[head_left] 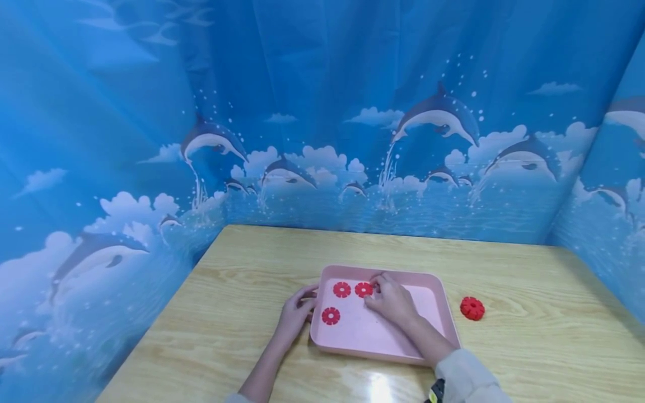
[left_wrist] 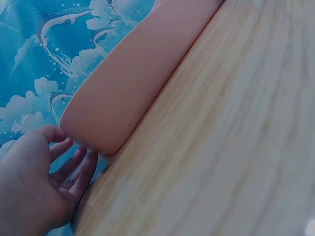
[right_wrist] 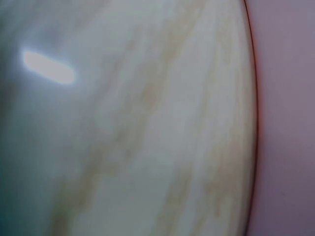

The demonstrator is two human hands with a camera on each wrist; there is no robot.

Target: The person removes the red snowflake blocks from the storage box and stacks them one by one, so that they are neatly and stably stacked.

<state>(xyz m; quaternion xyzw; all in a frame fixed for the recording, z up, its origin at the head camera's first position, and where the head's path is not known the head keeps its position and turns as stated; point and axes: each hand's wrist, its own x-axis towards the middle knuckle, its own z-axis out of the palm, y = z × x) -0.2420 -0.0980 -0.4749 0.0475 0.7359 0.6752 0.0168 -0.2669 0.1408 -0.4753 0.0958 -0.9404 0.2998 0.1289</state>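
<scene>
A pink tray point(head_left: 373, 341) sits on the table, with three red notched plastic discs lying in it. One disc point(head_left: 341, 289) is near the back left corner, and another disc point(head_left: 330, 316) is closer to the front on the left. At the third disc point(head_left: 363, 289), my right hand point(head_left: 395, 302) pinches the right edge between thumb and fingers. My left hand point(head_left: 294, 316) is at the tray's left side; in the left wrist view its loosely bent fingers point(left_wrist: 74, 172) touch the outer wall at a corner. The right wrist view shows only table and tray, not the hand.
To the right of the tray, a small pile of red notched discs point(head_left: 472, 308) lies on the wooden table point(head_left: 534, 336). A blue curtain point(head_left: 322, 112) printed with dolphins hangs behind the table and along both sides.
</scene>
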